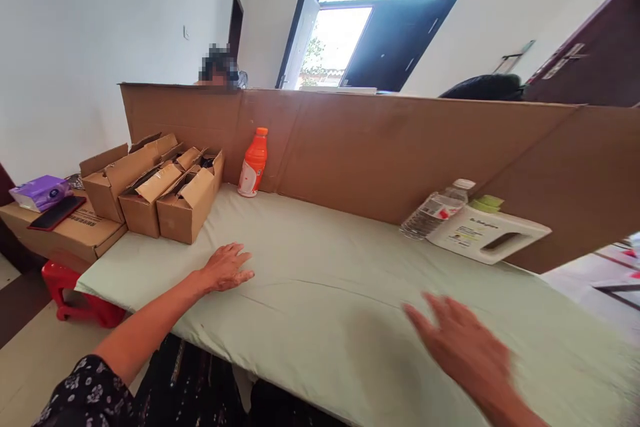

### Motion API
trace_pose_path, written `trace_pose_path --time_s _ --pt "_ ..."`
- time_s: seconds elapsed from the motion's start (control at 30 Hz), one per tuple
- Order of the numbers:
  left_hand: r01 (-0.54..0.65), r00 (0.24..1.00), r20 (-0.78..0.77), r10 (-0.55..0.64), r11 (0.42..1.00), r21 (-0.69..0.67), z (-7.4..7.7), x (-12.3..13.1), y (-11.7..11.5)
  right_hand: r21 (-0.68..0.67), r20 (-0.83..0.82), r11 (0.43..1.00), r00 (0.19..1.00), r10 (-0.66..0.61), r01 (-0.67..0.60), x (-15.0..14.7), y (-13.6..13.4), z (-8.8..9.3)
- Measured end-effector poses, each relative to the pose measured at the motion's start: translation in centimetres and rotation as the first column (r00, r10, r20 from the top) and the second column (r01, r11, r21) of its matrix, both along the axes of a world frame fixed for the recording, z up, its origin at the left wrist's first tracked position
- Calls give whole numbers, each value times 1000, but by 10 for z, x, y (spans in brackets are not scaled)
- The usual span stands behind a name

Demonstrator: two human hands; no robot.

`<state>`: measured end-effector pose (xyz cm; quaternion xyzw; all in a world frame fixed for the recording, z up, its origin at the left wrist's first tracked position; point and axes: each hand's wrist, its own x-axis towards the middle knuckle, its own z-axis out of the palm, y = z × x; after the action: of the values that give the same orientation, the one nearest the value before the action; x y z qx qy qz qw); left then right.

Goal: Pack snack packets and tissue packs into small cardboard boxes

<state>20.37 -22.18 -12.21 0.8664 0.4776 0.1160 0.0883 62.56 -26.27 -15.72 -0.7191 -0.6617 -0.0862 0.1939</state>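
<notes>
My left hand [227, 268] rests on the pale green cloth [320, 253] of the table, palm down, fingers apart, with nothing in it. Over the right part of the table hovers my right hand [457, 340], a little blurred, its fingers spread and holding nothing. Past my left hand, an orange bottle [254, 163] stands upright against a cardboard panel [360, 153]. Beyond my right hand, a clear plastic bottle [434, 213] leans beside a white jug [487, 233] with a hollow handle; a green cap or lid [487, 204] shows behind the jug.
Several open cardboard boxes [183, 210] stand at the table's left end. Beside them, a larger carton [95, 230] bears a purple tissue pack [41, 193] and a dark phone [57, 213]. Below is a red stool [63, 293]. A person [219, 70] is behind the panel.
</notes>
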Motion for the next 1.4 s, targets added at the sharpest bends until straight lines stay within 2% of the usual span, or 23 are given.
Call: trace_pose_path --time_s 0.03,0.1,0.13,0.23,0.4,0.63,0.97,1.2,1.4 --pt "-8 1000 -20 8 1000 -7 -6 -2 -1 -85 49 995 997 -55 59 -27 13 -7" --pt "-30 998 -53 28 999 -21 -18 -11 -11 -263 114 965 993 36 -5 -78 29 -21" --pt "-44 997 -65 42 999 -26 -23 -17 -18 -290 118 957 991 57 -20 -97 31 -26" --pt "-89 992 -96 85 995 -37 -31 -33 -44 -332 127 941 986 106 -58 -121 24 -39" --pt "-141 980 -147 133 989 -48 -33 -38 -78 -332 187 942 975 123 -55 -104 12 -50" --pt "-173 971 -173 164 984 -37 -33 -35 -98 -311 190 949 975 112 -48 -101 8 -62" --pt "-207 968 -154 199 977 -41 -32 -35 -101 -397 201 917 973 113 -24 -111 1 -40" --pt "-221 964 -166 207 973 -65 -28 -35 -98 -375 196 926 973 121 -39 -111 5 -43" --pt "-216 970 -125 208 975 -52 -34 -36 -97 -358 144 932 982 122 -64 -109 6 -42"
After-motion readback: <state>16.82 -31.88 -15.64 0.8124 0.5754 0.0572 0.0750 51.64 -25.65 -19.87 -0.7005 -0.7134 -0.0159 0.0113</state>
